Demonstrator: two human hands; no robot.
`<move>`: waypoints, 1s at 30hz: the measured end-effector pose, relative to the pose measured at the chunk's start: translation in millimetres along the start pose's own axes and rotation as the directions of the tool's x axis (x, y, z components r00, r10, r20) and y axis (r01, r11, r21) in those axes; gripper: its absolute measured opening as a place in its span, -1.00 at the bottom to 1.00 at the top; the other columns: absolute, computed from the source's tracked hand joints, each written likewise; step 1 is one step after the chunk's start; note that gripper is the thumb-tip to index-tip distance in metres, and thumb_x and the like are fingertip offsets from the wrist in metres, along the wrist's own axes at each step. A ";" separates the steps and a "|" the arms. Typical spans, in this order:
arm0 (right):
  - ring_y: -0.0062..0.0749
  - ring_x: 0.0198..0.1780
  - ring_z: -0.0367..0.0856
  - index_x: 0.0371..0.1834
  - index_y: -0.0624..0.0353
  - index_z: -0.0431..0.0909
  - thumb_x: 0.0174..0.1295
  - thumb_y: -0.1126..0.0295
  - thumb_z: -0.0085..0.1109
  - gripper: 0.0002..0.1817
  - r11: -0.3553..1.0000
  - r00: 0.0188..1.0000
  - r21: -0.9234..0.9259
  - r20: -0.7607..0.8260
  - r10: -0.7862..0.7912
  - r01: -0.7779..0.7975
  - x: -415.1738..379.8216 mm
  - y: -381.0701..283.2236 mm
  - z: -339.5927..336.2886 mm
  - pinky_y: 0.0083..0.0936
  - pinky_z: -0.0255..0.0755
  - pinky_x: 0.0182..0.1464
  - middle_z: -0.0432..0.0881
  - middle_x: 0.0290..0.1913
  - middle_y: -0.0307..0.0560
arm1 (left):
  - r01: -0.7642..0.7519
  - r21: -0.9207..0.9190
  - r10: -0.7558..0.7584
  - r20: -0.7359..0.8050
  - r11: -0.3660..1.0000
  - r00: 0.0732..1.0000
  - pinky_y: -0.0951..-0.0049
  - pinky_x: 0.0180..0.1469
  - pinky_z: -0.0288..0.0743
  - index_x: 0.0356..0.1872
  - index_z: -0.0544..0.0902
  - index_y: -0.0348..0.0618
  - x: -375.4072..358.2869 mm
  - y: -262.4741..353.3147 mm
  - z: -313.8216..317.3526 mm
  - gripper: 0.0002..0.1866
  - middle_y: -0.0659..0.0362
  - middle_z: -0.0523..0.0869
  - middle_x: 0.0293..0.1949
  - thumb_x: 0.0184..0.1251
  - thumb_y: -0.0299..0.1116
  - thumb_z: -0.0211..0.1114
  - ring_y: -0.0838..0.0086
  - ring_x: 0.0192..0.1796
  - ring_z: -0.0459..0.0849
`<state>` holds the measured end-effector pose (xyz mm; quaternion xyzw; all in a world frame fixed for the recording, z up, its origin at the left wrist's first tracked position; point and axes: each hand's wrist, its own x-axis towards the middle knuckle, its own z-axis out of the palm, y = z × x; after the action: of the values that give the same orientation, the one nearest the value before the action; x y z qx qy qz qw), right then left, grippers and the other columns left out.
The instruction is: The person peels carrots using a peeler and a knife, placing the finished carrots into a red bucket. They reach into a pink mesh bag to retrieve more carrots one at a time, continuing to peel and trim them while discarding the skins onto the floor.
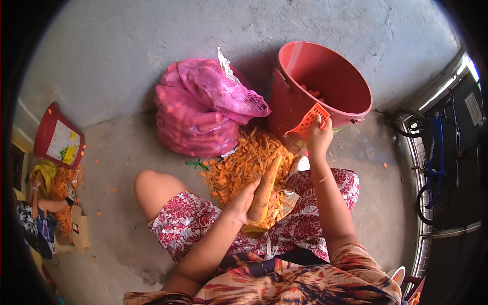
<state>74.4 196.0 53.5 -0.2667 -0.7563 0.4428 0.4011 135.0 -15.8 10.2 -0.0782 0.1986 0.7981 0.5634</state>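
My left hand (243, 203) is closed around the lower part of a large carrot (265, 192), which tilts up and away from me. A brighter orange strip runs along one side of the carrot, while the rest is duller. Farther forward, my right hand (320, 137) grips a flat orange plastic tool with slots (310, 122), in front of the red bucket's wall and apart from the carrot. Its working edge is too small to make out. Below the carrot, between my legs, lies a heap of carrot peelings (239, 165).
A pink mesh sack (195, 114) full of carrots leans near the wall. Beside it stands a big red bucket (290, 101) with carrot pieces inside. At far left another person (40, 213) sits by peelings and a smaller red bucket (44, 129). A blue bicycle (436, 162) is at right.
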 end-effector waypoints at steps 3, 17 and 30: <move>-0.57 -0.52 0.36 -0.36 0.25 0.39 0.19 0.41 -0.04 -0.88 0.982 0.981 0.184 0.192 0.010 -0.046 -25.1 -8.5 -1.1 -0.58 0.29 -0.43 0.48 -0.54 -0.15 | -0.085 -0.017 0.082 -0.141 0.996 0.987 0.45 -0.53 0.41 -0.19 0.40 -0.03 1.2 11.0 3.9 -0.62 0.15 0.47 -0.44 0.26 0.04 -0.16 0.45 -0.41 0.46; -0.66 -0.44 0.38 -0.29 0.29 0.37 0.19 0.50 -0.09 -0.90 0.990 0.825 0.134 0.564 -0.040 -0.043 -103.8 -46.8 -16.5 -0.66 0.31 -0.41 0.47 -0.47 -0.18 | -0.205 -0.115 0.188 -0.142 0.972 0.972 0.40 -0.43 0.52 -0.19 0.47 -0.14 20.5 17.7 5.9 -0.68 0.19 0.59 -0.33 0.30 -0.16 -0.16 0.48 -0.35 0.60; -0.44 -0.49 0.46 -0.35 0.27 0.37 0.19 0.38 -0.06 -0.84 0.977 0.990 0.205 0.142 0.023 -0.052 -17.1 -3.2 0.9 -0.51 0.33 -0.42 0.51 -0.51 -0.01 | -0.074 -0.090 0.073 -0.015 0.993 0.997 0.41 -0.43 0.43 -0.19 0.42 -0.07 3.7 4.3 -3.3 -0.61 0.15 0.43 -0.40 0.24 0.04 -0.10 0.41 -0.35 0.45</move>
<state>82.7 181.1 49.8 -0.2062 -0.7264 0.5446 0.3649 129.4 -15.1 6.9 -0.1007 0.1682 0.8261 0.5284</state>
